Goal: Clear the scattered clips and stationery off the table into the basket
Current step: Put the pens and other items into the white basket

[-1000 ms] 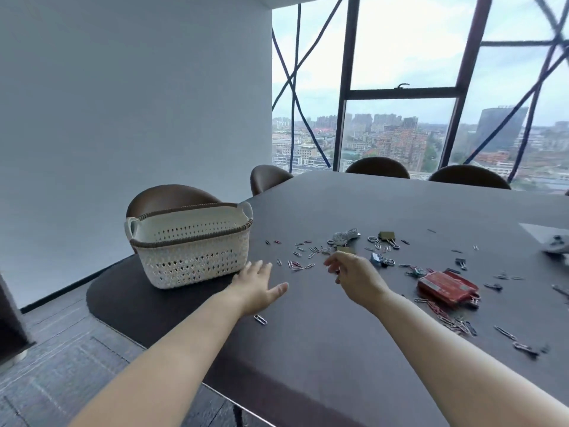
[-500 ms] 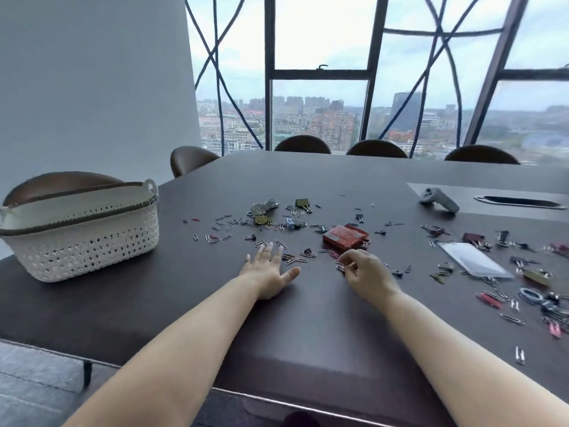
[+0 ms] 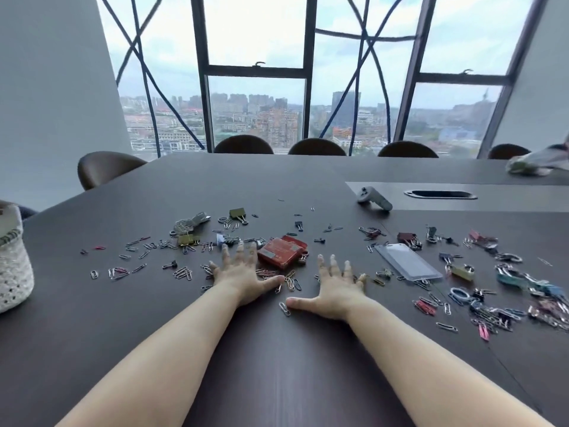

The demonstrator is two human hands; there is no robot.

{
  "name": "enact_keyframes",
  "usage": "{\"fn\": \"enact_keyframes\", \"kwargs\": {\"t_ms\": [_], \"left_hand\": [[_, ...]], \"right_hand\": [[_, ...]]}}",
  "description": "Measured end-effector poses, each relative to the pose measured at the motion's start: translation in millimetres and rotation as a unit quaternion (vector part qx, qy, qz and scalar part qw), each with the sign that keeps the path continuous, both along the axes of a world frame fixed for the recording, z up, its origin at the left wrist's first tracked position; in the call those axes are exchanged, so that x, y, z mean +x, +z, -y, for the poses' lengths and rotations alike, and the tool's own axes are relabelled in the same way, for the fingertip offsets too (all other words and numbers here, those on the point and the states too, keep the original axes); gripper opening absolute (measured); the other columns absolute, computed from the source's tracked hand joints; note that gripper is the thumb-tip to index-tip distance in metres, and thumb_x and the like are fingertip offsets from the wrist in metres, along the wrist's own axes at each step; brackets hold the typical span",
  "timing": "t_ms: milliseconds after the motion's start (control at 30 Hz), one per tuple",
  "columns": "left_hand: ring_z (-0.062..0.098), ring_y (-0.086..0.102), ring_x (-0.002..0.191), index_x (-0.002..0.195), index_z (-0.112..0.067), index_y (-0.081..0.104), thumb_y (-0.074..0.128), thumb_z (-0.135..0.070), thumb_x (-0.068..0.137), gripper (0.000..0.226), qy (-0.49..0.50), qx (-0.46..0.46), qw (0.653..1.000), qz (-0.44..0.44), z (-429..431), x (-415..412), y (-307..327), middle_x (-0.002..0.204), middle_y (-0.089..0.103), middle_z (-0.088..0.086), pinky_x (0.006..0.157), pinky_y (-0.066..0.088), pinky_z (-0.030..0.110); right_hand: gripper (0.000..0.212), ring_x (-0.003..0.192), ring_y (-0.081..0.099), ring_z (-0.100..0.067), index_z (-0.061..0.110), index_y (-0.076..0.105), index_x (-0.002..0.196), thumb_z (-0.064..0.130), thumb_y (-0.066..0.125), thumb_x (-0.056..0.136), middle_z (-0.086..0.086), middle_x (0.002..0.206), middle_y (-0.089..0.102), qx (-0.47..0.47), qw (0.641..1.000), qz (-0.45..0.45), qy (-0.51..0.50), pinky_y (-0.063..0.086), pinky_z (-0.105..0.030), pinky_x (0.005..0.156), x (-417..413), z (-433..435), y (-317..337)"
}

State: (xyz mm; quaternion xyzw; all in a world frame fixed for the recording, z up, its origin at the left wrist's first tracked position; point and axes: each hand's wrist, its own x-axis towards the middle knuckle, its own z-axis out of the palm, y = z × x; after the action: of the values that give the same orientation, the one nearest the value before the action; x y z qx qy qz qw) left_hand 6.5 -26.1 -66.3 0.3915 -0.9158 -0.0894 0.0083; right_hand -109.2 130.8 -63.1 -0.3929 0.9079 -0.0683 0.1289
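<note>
The left hand (image 3: 241,277) lies flat on the dark table (image 3: 277,177) in the lower middle of the frame, palm down, fingers spread and holding nothing; its fingertips reach the near edge of a flat red cardboard box (image 3: 282,251). The right hand (image 3: 335,288) lies beside it in the same pose, fingers splayed and thumb pointing inward, empty too, with a silver wire paper clip (image 3: 284,308) just off the thumb tip. Both forearms stretch forward, roughly parallel. Loose paper clips (image 3: 181,272) lie between and around the hands, olive binder clips (image 3: 237,213) farther back left of centre, a clear plastic sleeve (image 3: 408,266) to the right, and a dense heap of coloured clips (image 3: 505,306) at the right edge. The white perforated plastic basket (image 3: 14,272) stands at the far left edge, well apart from the clutter. Judging by the scatter, the clearing looks barely begun; what the basket holds cannot be seen
</note>
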Motion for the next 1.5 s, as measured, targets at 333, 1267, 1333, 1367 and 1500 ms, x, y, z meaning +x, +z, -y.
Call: {"fn": "enact_keyframes", "kwargs": {"t_ms": [333,1267,1333,1367,1500], "left_hand": [[0.021,-0.017,0.144,0.146,-0.037,-0.005,0.036,-0.080,0.073,0.095,-0.030,-0.007,0.999,0.015,77.2,5.4,-0.7,0.157,-0.013,-0.006,0.112,0.000,0.060],[0.026,0.044,0.118,0.119,-0.021,0.049,0.043,-0.053,0.089,0.044,-0.039,-0.080,0.994,-0.071,93.5,-22.1,-1.3,0.123,0.053,0.005,0.099,0.036,0.035],[0.024,0.042,0.118,0.118,-0.022,0.049,0.042,-0.055,0.088,0.045,-0.043,-0.087,0.993,-0.063,86.5,-14.8,-2.1,0.121,0.054,0.003,0.098,0.037,0.035],[0.024,0.042,0.119,0.117,-0.022,0.049,0.042,-0.056,0.088,0.045,-0.043,-0.091,0.993,-0.060,83.1,-11.1,-2.6,0.121,0.054,0.002,0.098,0.036,0.036],[0.026,0.048,0.112,0.113,-0.019,0.050,0.045,-0.053,0.088,0.042,-0.030,-0.112,0.989,-0.097,71.0,-2.9,-3.9,0.116,0.054,0.005,0.095,0.037,0.034]], "right_hand": [[0.121,0.145,-0.015,-0.028,0.030,-0.005,0.148,0.092,0.041,0.054,0.001,0.158,-0.011,-0.020,0.999,-0.020,-0.038,-0.004,-0.059,0.114,-78.2,60.8,1.0],[0.026,0.118,0.042,-0.021,0.029,0.058,0.108,0.044,0.052,0.088,0.000,0.117,0.051,-0.165,0.977,-0.057,0.126,0.038,-0.031,0.099,-93.0,98.0,-4.6],[0.025,0.114,0.048,-0.021,0.026,0.057,0.104,0.044,0.051,0.088,-0.002,0.113,0.052,-0.164,0.977,-0.066,0.120,0.041,-0.031,0.092,-84.6,93.2,-3.4],[0.025,0.112,0.051,-0.022,0.024,0.057,0.102,0.044,0.050,0.089,-0.002,0.113,0.053,-0.160,0.977,-0.077,0.116,0.042,-0.031,0.089,-81.2,91.7,-3.1],[0.030,0.108,0.057,-0.026,0.016,0.055,0.102,0.042,0.045,0.092,-0.005,0.115,0.054,-0.143,0.978,-0.122,0.090,0.044,-0.031,0.084,-70.2,89.4,-2.5]]}}
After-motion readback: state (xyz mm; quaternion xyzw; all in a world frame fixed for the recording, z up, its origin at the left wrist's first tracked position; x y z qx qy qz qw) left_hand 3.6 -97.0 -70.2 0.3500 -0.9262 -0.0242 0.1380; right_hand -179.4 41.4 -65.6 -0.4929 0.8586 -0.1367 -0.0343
